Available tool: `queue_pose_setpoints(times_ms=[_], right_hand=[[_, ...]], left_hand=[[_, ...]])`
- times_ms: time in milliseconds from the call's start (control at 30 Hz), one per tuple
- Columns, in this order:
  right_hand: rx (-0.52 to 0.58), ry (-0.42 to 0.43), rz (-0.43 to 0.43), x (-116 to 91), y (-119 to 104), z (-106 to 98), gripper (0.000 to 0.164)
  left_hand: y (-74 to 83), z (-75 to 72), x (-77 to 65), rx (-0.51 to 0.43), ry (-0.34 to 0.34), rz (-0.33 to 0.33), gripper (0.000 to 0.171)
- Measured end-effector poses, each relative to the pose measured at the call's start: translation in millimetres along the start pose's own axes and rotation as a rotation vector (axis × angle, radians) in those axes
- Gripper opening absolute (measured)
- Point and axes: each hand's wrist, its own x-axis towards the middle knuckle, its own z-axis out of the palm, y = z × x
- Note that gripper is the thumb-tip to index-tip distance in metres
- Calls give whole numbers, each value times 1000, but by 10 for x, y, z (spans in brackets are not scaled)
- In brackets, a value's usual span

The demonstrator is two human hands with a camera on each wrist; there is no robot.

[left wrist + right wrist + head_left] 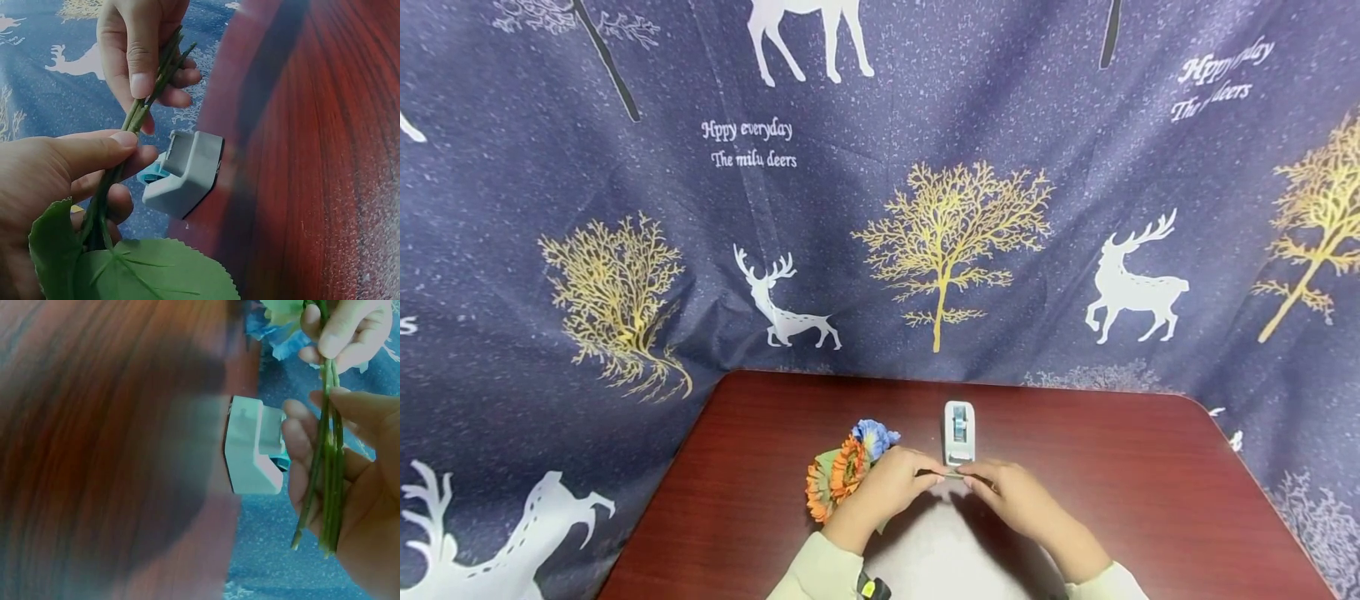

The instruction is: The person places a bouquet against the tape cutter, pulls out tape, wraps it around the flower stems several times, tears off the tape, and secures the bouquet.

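My left hand [891,487] pinches a bunch of artificial flowers by its green stems [165,72], thumb on top. The orange flowers [847,468] and a blue flower [874,437] lie to the left of that hand. A broad green leaf [156,269] spreads below the left fingers in the left wrist view. Further toward the cut ends, my right hand [1018,500] holds the same stems between thumb and fingers. The stem ends cross its palm in the right wrist view. Just beyond both hands stands a white tape dispenser [971,437] with a blue roll.
The dark red wooden table [1112,467] extends on both sides of the hands, with rounded far corners. Behind it hangs a blue cloth [842,200] printed with deer and trees. A bright glare lies on the tabletop between the forearms.
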Motion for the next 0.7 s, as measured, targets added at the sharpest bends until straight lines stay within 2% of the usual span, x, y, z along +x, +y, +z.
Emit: queue_pose_setpoints(times_ms=[167,267,367,500,700], right_hand=[[4,25,105,45,-39,25,21],[13,98,179,94,-63,55,18],[-34,185,231,169,-57,100,15],[-107,250,274,270,-31,168,12],[-150,210,366,343,16,260,14]], left_hand=[[-27,15,29,-14,-4,-16,18],[-53,31,53,-26,1,-13,17],[-74,40,76,-31,1,-10,17],[-92,62,102,-13,6,-9,16],[-90,113,132,9,4,-12,14]])
